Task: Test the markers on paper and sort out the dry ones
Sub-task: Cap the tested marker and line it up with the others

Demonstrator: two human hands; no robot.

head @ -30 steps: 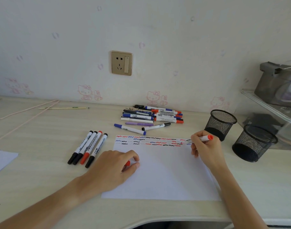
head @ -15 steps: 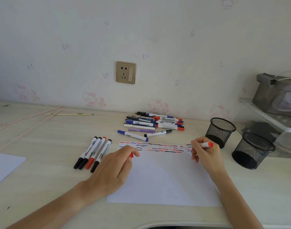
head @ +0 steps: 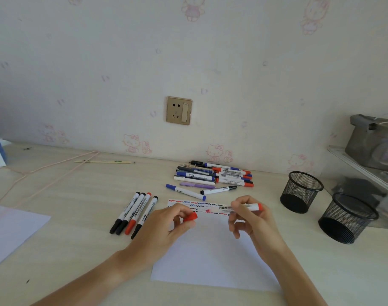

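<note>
A white sheet of paper (head: 213, 257) lies before me, with rows of red, blue and black squiggles along its top edge. My right hand (head: 254, 219) holds a red marker (head: 243, 207) level above those squiggles, its uncapped tip pointing left. My left hand (head: 166, 230) pinches the red cap (head: 190, 217) just left of that tip, a small gap apart. Several markers (head: 135, 212) lie in a row left of the paper. A pile of markers (head: 215, 174) lies near the wall behind the paper.
Two black mesh cups (head: 300, 192) (head: 345, 217) stand empty at the right. A clear shelf with a grey box (head: 374, 144) sits at the far right. Another white sheet (head: 10, 230) lies at the left, with a pink cord (head: 45, 173) behind it.
My right hand lifted the red marker off the paper and turned it level. My left hand rose from the paper and brought the red cap toward the marker's tip. The camera tilted up.
</note>
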